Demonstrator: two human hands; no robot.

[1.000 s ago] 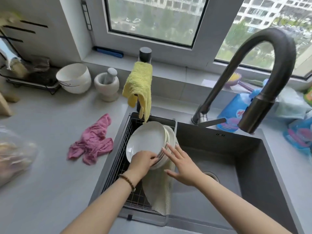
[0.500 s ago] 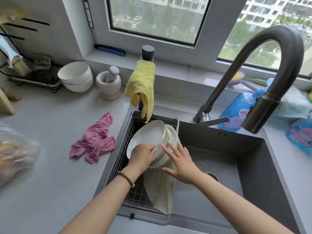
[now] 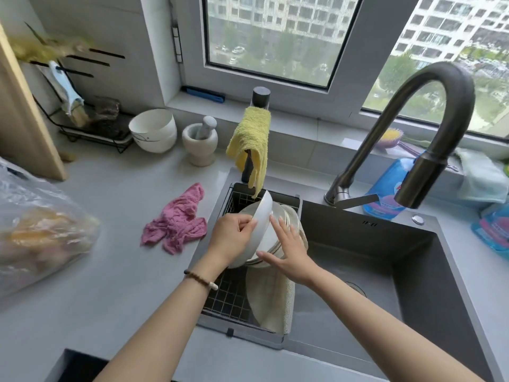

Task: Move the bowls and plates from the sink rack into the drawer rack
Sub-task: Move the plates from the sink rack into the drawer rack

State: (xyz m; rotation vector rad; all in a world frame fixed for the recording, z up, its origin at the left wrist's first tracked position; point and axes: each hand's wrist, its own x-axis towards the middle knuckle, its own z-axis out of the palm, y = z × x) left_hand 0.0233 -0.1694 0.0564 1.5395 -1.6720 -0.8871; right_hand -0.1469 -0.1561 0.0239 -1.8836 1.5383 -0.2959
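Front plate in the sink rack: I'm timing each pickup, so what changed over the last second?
The left hand now pinches the rim of the front plate and has swung it edge-on, away from the stack. The right hand stays open against the stack. The sink rack has not moved.

Crumpled pink cloth (image 3: 176, 220) lies on grey desk (image 3: 124, 285). Fluffy yellow towel (image 3: 250, 144) hangs draped. White stone mortar (image 3: 199, 148) with pestle (image 3: 205, 128) stands near wall.
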